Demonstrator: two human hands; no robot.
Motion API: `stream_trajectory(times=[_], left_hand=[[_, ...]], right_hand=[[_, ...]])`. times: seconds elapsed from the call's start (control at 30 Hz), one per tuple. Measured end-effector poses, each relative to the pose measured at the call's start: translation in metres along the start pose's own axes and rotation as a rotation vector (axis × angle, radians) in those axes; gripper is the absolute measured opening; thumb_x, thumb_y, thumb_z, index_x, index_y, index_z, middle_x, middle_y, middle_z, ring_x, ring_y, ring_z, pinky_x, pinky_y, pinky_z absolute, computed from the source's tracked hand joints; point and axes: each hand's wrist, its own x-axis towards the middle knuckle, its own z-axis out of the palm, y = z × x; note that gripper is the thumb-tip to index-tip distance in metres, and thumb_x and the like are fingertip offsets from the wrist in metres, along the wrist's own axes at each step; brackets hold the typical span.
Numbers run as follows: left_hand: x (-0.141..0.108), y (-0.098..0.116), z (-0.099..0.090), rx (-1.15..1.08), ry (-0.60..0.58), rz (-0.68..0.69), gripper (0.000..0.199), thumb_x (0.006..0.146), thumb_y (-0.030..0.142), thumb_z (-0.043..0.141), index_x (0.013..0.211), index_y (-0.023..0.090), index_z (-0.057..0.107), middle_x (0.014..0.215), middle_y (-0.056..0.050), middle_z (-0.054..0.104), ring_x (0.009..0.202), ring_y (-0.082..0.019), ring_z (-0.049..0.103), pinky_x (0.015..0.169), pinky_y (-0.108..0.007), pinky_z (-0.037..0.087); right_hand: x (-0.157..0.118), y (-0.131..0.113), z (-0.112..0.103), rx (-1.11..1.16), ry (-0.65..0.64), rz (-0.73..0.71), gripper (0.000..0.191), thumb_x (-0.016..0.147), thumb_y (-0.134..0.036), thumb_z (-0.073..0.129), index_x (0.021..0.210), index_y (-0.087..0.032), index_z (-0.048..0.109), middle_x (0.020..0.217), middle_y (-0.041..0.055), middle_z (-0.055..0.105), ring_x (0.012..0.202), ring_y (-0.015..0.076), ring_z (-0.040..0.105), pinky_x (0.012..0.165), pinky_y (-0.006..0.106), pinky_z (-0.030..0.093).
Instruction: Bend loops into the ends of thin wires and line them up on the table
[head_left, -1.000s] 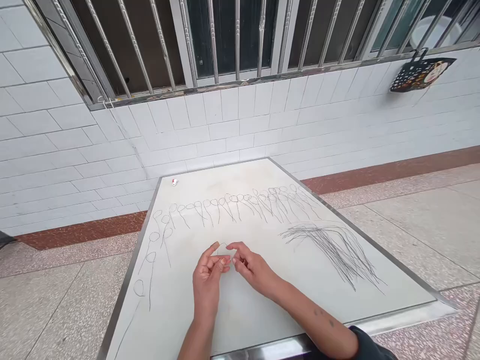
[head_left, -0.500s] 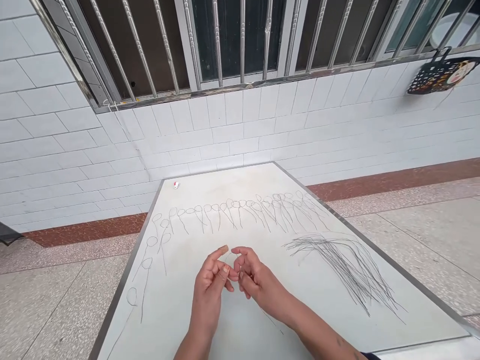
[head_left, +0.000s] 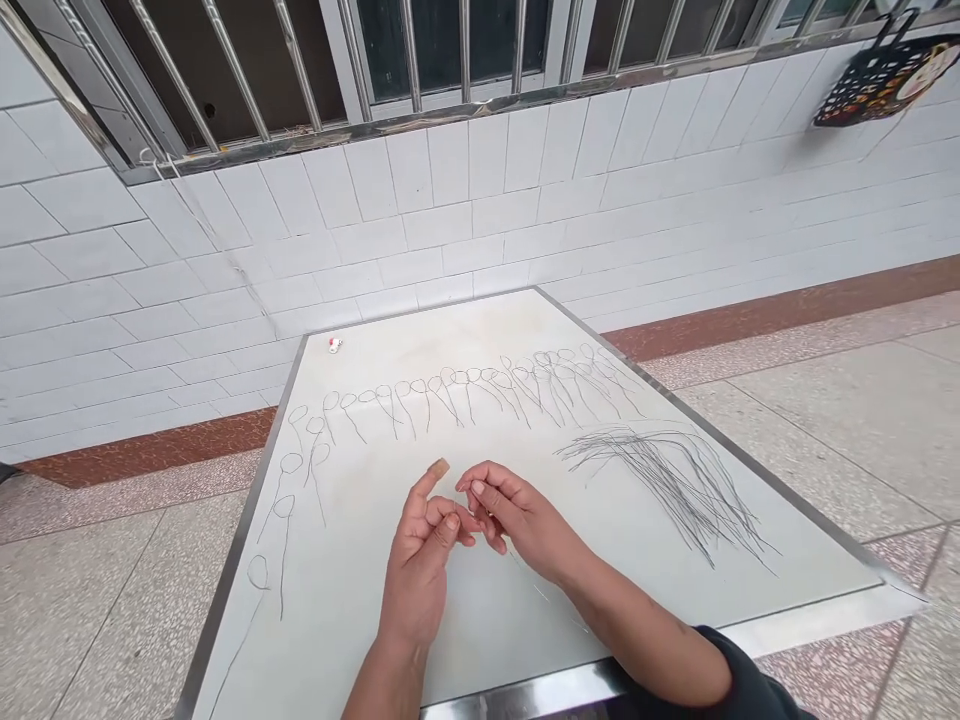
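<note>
My left hand [head_left: 420, 572] and my right hand [head_left: 525, 522] meet over the near middle of the white table. Both have fingers pinched on a thin wire [head_left: 541, 592], whose tail trails out beneath my right wrist. My left index finger sticks up, while its thumb presses against the other fingers. Right thumb and index finger are pressed together. The part of the wire between the fingertips is mostly hidden. Looped wires [head_left: 382, 392], each with a round end and loose tails, lie in a curved row beyond and to the left of my hands.
On the right of the table [head_left: 420, 320] lies a bundle of loose wires [head_left: 667, 480]. A small red-and-white object [head_left: 334, 345] sits at the far left corner. Behind stands a white tiled wall [head_left: 450, 235] with a barred window; a patterned bag [head_left: 874, 85] hangs at right.
The view has tilted down and shows the table's near edge. My right thumb and index finger have closed together, and the small wire arc between the fingertips no longer shows.
</note>
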Motion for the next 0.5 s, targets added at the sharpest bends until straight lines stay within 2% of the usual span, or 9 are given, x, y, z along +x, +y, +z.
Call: stream_trajectory(times=[0.1, 0.23, 0.3, 0.37, 0.5], left_hand=[[-0.003, -0.001, 0.001, 0.004, 0.044, -0.003, 0.052, 0.087, 0.031, 0.058, 0.137, 0.027, 0.042, 0.078, -0.001, 0.062, 0.072, -0.013, 0.053, 0.071, -0.026, 0.038], [-0.008, 0.004, 0.003, -0.029, 0.077, -0.012, 0.052, 0.085, 0.029, 0.062, 0.135, 0.026, 0.045, 0.079, -0.001, 0.062, 0.073, -0.012, 0.052, 0.074, -0.026, 0.038], [-0.010, 0.009, 0.005, -0.070, 0.071, -0.032, 0.055, 0.084, 0.029, 0.064, 0.135, 0.026, 0.045, 0.077, -0.001, 0.060, 0.072, -0.011, 0.051, 0.073, -0.025, 0.039], [-0.012, 0.013, 0.005, -0.099, 0.051, -0.079, 0.056, 0.083, 0.030, 0.064, 0.136, 0.027, 0.045, 0.075, 0.000, 0.058, 0.065, -0.009, 0.048, 0.065, -0.022, 0.038], [-0.016, 0.021, 0.003, -0.038, -0.011, -0.159, 0.055, 0.084, 0.032, 0.063, 0.136, 0.027, 0.045, 0.075, 0.001, 0.059, 0.050, -0.005, 0.036, 0.050, -0.020, 0.028]], right_hand=[[-0.002, 0.000, 0.001, -0.043, 0.007, -0.024, 0.023, 0.093, -0.042, 0.047, 0.097, -0.022, 0.058, 0.070, -0.0047, 0.049, 0.048, 0.0050, 0.044, 0.045, 0.019, 0.038], [-0.005, -0.002, 0.000, -0.095, 0.007, -0.029, 0.025, 0.092, -0.044, 0.048, 0.096, -0.022, 0.060, 0.056, -0.0077, 0.042, 0.041, 0.0049, 0.038, 0.040, 0.017, 0.032], [-0.005, -0.005, -0.002, -0.122, 0.000, -0.033, 0.026, 0.092, -0.044, 0.048, 0.095, -0.021, 0.060, 0.051, -0.0089, 0.038, 0.039, 0.0050, 0.034, 0.038, 0.017, 0.030], [-0.006, -0.008, -0.004, -0.157, -0.013, -0.048, 0.026, 0.092, -0.044, 0.048, 0.094, -0.021, 0.060, 0.049, -0.0093, 0.036, 0.038, 0.0050, 0.032, 0.038, 0.018, 0.029], [-0.008, -0.012, -0.009, -0.229, -0.055, -0.077, 0.027, 0.092, -0.044, 0.047, 0.092, -0.020, 0.060, 0.051, -0.0085, 0.036, 0.040, 0.0057, 0.033, 0.040, 0.018, 0.030]])
